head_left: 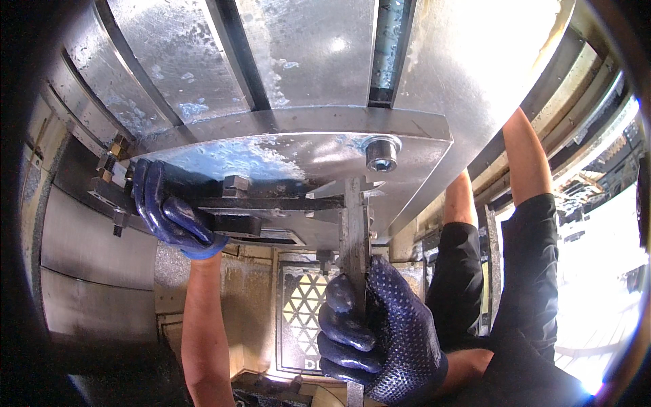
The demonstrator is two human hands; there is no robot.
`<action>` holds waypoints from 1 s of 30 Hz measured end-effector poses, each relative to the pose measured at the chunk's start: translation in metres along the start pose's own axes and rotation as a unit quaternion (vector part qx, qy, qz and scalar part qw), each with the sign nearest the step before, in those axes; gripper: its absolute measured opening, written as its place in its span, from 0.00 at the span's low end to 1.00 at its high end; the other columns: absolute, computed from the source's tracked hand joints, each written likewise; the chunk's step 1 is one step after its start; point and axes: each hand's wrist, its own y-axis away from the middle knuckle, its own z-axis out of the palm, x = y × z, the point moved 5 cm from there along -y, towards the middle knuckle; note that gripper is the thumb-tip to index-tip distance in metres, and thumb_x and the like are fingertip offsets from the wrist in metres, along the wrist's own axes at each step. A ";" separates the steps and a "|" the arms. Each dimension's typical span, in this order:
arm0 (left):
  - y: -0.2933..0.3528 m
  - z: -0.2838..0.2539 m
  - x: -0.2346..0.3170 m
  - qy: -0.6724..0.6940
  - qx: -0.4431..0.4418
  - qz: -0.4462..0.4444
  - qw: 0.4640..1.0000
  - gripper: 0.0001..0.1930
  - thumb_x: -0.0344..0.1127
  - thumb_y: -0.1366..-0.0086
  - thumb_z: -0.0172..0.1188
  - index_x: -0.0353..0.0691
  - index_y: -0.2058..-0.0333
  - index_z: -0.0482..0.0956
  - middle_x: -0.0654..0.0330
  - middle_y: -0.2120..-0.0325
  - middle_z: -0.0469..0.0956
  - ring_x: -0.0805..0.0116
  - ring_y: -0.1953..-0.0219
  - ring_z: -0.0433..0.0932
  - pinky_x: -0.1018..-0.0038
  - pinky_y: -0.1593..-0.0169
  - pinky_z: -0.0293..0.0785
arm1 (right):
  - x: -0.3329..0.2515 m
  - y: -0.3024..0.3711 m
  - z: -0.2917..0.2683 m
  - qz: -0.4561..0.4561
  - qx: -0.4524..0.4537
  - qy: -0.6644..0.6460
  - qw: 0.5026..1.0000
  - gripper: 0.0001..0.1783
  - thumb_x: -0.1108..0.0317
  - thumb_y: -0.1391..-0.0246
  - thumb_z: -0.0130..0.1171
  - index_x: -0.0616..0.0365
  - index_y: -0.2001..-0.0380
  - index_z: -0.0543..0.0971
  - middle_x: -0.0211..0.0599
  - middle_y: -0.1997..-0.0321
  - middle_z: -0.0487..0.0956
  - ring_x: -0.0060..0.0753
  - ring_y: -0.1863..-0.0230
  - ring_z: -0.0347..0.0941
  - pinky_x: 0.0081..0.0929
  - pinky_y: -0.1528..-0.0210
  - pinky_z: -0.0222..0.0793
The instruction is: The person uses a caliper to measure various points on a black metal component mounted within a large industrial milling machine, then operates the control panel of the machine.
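My left hand (pixel 178 210), in a dark blue coated glove, is closed around the left end of a dark metal bar (pixel 278 205) along the front of a machined plate. Its fingertips lie near brass and steel fittings (pixel 108 169). My right hand (pixel 383 332), in a dotted blue glove, grips a long grey metal tool with pointed jaws, which looks like a caliper (pixel 353 237). The caliper stands upright in the picture, its jaws against the bar's right end, and its lower end sticks out below my fist. Whether the jaws pinch the bar I cannot tell.
A wet, slotted metal table (pixel 305 54) fills the top. A socket-head bolt (pixel 381 154) and a hex bolt (pixel 235 185) project from the plate. At right are two legs in black shorts (pixel 525 251). Below lies a triangle-patterned panel (pixel 305 302); steel covers (pixel 102 251) stand left.
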 end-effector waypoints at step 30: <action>0.000 0.002 -0.001 0.015 0.007 0.014 1.000 0.24 0.49 0.27 0.49 0.33 0.46 0.74 0.44 0.49 0.76 0.42 0.44 0.73 0.48 0.37 0.66 | 0.042 0.009 -0.054 -0.175 -0.119 0.163 0.964 0.27 0.70 0.39 0.62 0.66 0.39 0.69 0.48 0.54 0.82 0.34 0.58 0.82 0.30 0.55 0.79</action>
